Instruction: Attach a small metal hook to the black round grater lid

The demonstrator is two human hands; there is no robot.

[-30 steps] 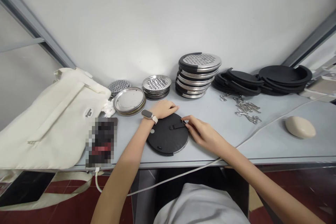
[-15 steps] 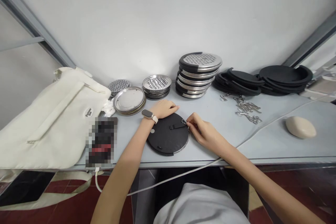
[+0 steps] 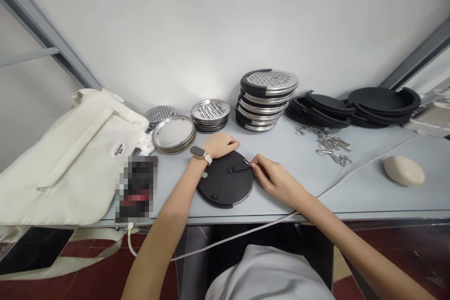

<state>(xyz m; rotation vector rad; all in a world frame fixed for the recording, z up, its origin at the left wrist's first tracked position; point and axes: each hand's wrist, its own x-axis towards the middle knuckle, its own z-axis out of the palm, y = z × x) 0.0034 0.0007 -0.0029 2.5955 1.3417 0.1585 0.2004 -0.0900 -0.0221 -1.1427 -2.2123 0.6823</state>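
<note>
One black disc (image 3: 227, 185) lies flat on the grey table (image 3: 362, 192), near its front edge. The left hand (image 3: 221, 145), one watch (image 3: 198, 152) on its wrist, lies palm down with fingers loosely extended across the disc's far-left edge, hiding that part. The right hand (image 3: 272, 176) pinches one small metal clip (image 3: 247, 163) at the disc's right edge; the hands are apart.

Beyond the disc stand four metal stacks: perforated plates (image 3: 160, 114), plain lids (image 3: 173, 132) and grater plates (image 3: 211, 111) to its far left, and a tall stack (image 3: 269, 82) of black-rimmed graters to its far right. The layers overlap too much to count. Farther right are two piles of black holders (image 3: 326, 102) and, nearer, a heap of loose clips (image 3: 330, 143), uncountable. One cream rounded object (image 3: 404, 170) sits well right. One pale bag (image 3: 70, 164) and one pixelated device (image 3: 135, 190) lie left. One white cable (image 3: 232, 240) passes in front, beneath the right forearm.
</note>
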